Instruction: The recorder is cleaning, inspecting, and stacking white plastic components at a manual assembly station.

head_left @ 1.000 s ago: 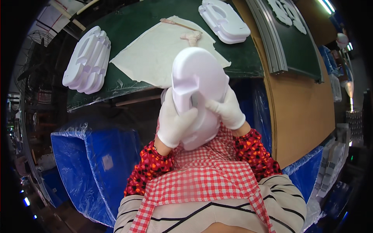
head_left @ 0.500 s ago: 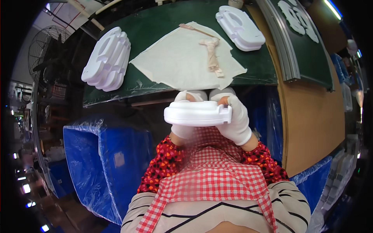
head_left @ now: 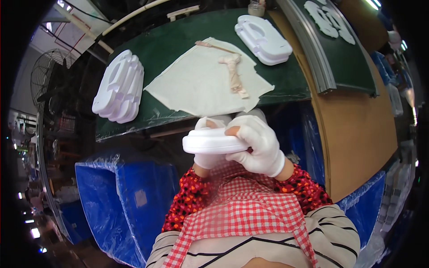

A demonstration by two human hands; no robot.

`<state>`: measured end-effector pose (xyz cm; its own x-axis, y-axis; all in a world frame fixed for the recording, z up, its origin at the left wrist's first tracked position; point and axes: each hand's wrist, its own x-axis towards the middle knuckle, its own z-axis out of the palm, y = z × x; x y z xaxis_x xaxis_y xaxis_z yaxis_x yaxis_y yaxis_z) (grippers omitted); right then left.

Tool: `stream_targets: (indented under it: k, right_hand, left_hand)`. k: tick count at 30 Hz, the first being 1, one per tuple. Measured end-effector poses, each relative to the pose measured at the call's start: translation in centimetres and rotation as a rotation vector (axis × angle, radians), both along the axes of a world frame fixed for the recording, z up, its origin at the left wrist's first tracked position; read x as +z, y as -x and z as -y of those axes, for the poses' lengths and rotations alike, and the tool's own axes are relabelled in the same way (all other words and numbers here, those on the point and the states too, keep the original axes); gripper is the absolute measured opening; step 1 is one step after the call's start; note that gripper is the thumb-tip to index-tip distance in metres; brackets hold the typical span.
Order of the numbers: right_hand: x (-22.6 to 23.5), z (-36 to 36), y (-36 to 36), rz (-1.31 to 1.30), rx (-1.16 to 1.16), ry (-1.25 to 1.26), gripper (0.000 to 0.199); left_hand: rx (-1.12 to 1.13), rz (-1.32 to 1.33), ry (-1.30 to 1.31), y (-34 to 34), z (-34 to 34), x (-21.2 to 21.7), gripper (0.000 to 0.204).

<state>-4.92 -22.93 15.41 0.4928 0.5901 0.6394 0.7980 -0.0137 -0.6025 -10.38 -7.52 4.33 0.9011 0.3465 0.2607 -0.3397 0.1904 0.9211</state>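
Observation:
Both my hands wear white gloves with bare fingertips showing. Between them, in front of my apron, is a white plastic case (head_left: 210,142) with rounded edges, seen edge-on. My left hand (head_left: 208,160) grips it from behind and below, thumb over the top. My right hand (head_left: 259,145) pinches its right end, with the thumb on top and fingers underneath. Beyond the case, a cream cloth (head_left: 187,85) lies on the green table (head_left: 165,42). On that cloth rest a wrapped cloth bundle (head_left: 233,76) and a thin stick-like tool (head_left: 216,47).
Several similar white cases (head_left: 118,87) lean stacked at the table's left. More white cases (head_left: 263,40) lie at the back right, near a jar (head_left: 256,8). A blue plastic-lined bin (head_left: 147,196) stands lower left; a cardboard sheet (head_left: 357,143) borders the right.
My right hand has shifted its grip, now covering the case's right end. The case sits slightly lower and further left in view. The whole view has tilted a little.

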Motion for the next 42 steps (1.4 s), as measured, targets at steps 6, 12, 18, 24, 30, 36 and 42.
stream_targets:
  k: [6, 12, 18, 24, 30, 36, 42]
  right_hand:
    - [-0.8, -0.1, -0.3, -0.018, -0.040, -0.015, 0.047]
    - [-7.0, 1.6, -1.7, 0.026, -0.313, 0.254, 0.058]
    - [-9.9, 4.0, -1.0, -0.438, -0.383, 0.307, 0.056]
    - [-8.8, 4.6, -5.6, -0.971, -0.330, -0.115, 0.041]
    - [-7.3, 4.5, -15.2, -1.012, -0.386, -0.375, 0.039]
    - [-3.7, 5.1, -25.5, -1.040, -0.474, -0.514, 0.041]
    - [-6.8, 7.9, -33.9, -1.139, -0.591, -0.257, 0.046]
  left_hand:
    - [0.057, -0.128, -0.115, -0.5, -0.4, 0.2, 0.020]
    - [0.156, -0.143, 0.497, -0.7, -1.0, 0.5, 0.047]
    - [0.023, -0.380, 0.639, -2.3, -1.6, 0.5, 0.034]
    - [-0.108, -0.341, 0.546, -6.7, -2.1, 1.6, 0.019]
    - [0.276, -0.400, -0.175, -11.0, -7.3, -1.2, 0.030]
    - [0.578, -0.431, -0.888, -11.3, -7.7, -4.5, 0.018]
    - [0.562, -0.431, -0.865, -11.2, -7.3, -3.1, 0.014]
